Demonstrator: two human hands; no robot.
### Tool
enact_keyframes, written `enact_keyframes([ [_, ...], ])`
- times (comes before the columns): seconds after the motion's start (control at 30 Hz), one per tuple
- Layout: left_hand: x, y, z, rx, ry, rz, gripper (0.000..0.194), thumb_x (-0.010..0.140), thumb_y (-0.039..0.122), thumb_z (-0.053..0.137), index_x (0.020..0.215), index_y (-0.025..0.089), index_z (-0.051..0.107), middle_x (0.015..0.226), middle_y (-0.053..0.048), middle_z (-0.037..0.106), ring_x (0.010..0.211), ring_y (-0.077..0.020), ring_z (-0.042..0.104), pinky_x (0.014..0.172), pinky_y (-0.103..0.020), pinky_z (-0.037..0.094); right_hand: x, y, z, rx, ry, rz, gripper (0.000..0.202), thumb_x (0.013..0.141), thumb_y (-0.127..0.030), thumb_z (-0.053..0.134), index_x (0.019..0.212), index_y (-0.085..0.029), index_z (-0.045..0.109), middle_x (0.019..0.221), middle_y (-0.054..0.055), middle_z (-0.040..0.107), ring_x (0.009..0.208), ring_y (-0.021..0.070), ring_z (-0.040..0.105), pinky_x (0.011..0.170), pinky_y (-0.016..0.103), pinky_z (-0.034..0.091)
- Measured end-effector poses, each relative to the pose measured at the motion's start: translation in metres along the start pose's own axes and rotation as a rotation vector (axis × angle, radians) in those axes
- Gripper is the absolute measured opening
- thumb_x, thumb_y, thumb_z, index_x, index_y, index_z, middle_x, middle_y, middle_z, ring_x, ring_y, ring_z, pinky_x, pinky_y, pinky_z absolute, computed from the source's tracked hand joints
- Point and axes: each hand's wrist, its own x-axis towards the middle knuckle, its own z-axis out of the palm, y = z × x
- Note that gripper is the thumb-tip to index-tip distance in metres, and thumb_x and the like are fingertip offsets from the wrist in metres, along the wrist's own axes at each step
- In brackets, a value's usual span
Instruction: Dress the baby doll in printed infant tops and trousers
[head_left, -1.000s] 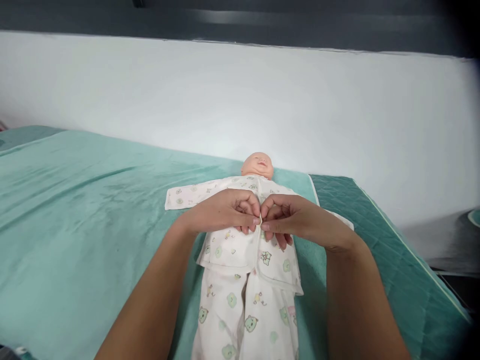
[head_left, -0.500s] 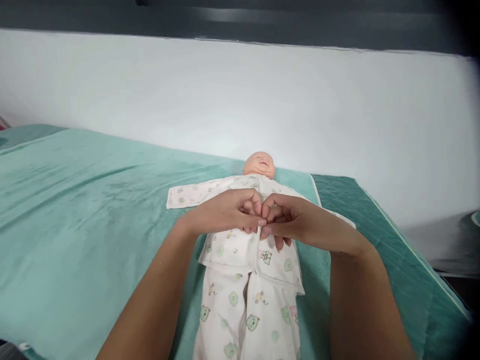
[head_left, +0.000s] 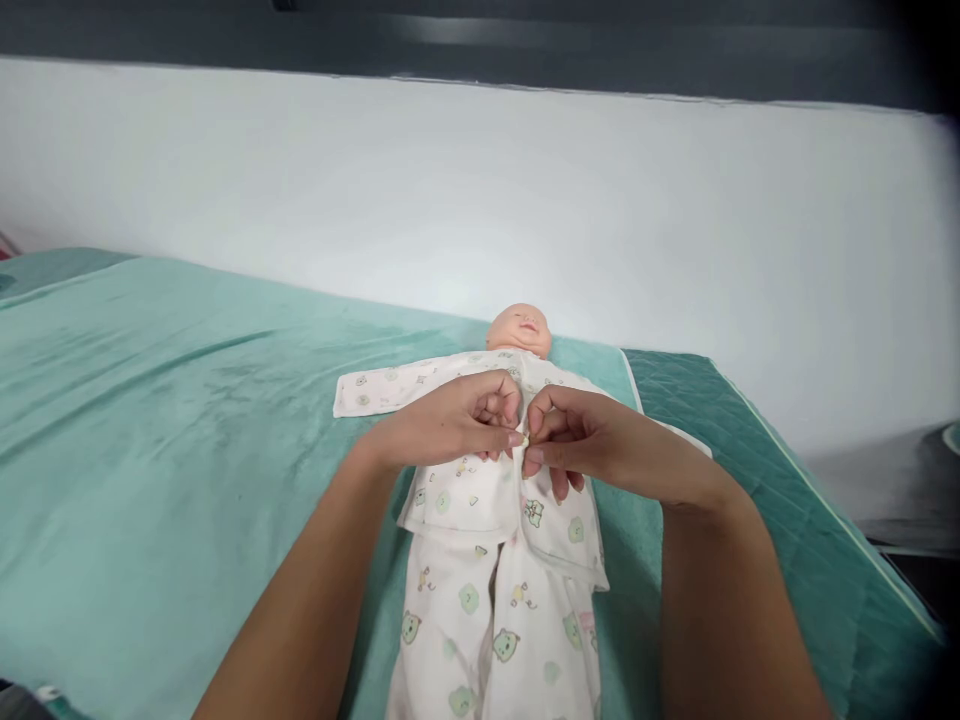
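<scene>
A baby doll [head_left: 519, 328] lies on its back, dressed in a white printed jacket [head_left: 457, 500] and matching trousers [head_left: 469, 610]. My left hand [head_left: 487, 415] pinches the jacket's front edge at mid-chest. Facing it, my right hand [head_left: 566, 440] pinches the other side of the same front opening. A small light spot, perhaps a button or snap, shows between the fingertips, too small to tell. Below the hands the front edges hang together down to the hem. The left-side sleeve [head_left: 375, 388] stretches out flat; my right hand and wrist hide most of the other sleeve.
A light green blanket [head_left: 165, 450] lies under the doll over a darker quilted cover [head_left: 757, 480] on the right. Behind the doll's head rises a white wall [head_left: 450, 200], with a dark band [head_left: 525, 50] along its top.
My fingertips have drawn slightly apart, so the small light spot on the jacket edge now shows between them. The doll stays in place.
</scene>
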Motion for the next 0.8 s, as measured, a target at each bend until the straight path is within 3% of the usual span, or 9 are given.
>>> enact_keyframes([
  [0.13,-0.0001,-0.0015,0.0002,-0.025,0.003,0.000,0.018,0.085,0.029,0.063,0.088,0.020,0.048,0.082,0.002,0.055,0.070,-0.0096,0.054,0.064,-0.025,0.045,0.0010,0.0012,0.0007,0.001,0.001,0.001,0.016,0.083,-0.024,0.064,0.084,-0.022,0.048,0.080,-0.001,0.070,0.060,0.0116,0.064,0.053,0.023,0.042],
  [0.33,0.0012,-0.0027,-0.0006,-0.019,-0.026,-0.008,0.013,0.084,0.020,0.060,0.093,0.020,0.050,0.085,0.000,0.058,0.073,-0.0105,0.055,0.067,-0.026,0.046,0.0009,0.0001,0.0024,-0.057,0.029,0.019,0.020,0.081,-0.029,0.066,0.084,-0.023,0.048,0.081,0.000,0.072,0.059,0.0124,0.064,0.053,0.024,0.040],
  [0.5,0.0009,0.0008,-0.0010,-0.015,-0.035,-0.033,0.011,0.084,0.019,0.059,0.093,0.020,0.052,0.083,0.001,0.058,0.074,-0.0113,0.057,0.067,-0.026,0.046,0.0015,-0.0021,0.0039,-0.082,0.041,0.011,0.018,0.088,-0.038,0.058,0.088,-0.022,0.048,0.082,0.003,0.073,0.058,0.0130,0.065,0.052,0.025,0.041],
  [0.8,-0.0011,0.0027,-0.0026,0.063,-0.012,-0.061,0.018,0.078,0.019,0.065,0.093,0.021,0.056,0.077,0.003,0.058,0.068,-0.0095,0.053,0.060,-0.023,0.043,0.0040,-0.0003,0.0043,-0.081,0.059,0.017,0.012,0.090,-0.034,0.055,0.091,-0.023,0.049,0.078,0.000,0.073,0.054,0.0121,0.064,0.049,0.024,0.039],
])
